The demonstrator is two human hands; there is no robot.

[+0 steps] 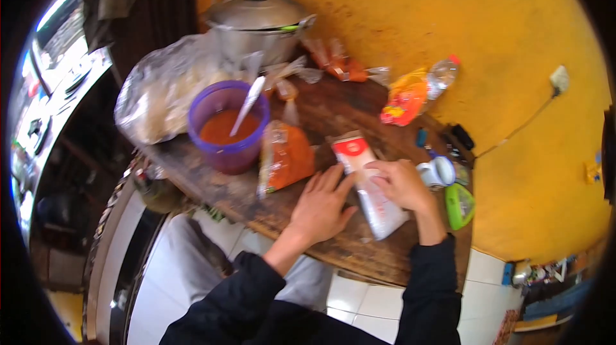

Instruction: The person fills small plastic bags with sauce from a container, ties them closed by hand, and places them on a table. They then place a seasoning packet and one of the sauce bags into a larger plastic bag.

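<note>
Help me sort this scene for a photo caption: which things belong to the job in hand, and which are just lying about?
In the job, judging by the hands:
- red-and-white packet
- left hand, spread beside it
- right hand, on it

Lying about, untouched:
- purple tub
- orange-filled bag
- lidded pot
- red-capped bottle

A home-like room with tiled floor point(362, 297), wooden table point(327, 104) and lidded cooking pot point(260, 27).

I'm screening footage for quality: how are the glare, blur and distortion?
Head view: strong fisheye bending, with black rounded corners; glare washes out the bright area at far left; the left hand, right hand and packet look soft, the packet's small print unreadable.
</note>
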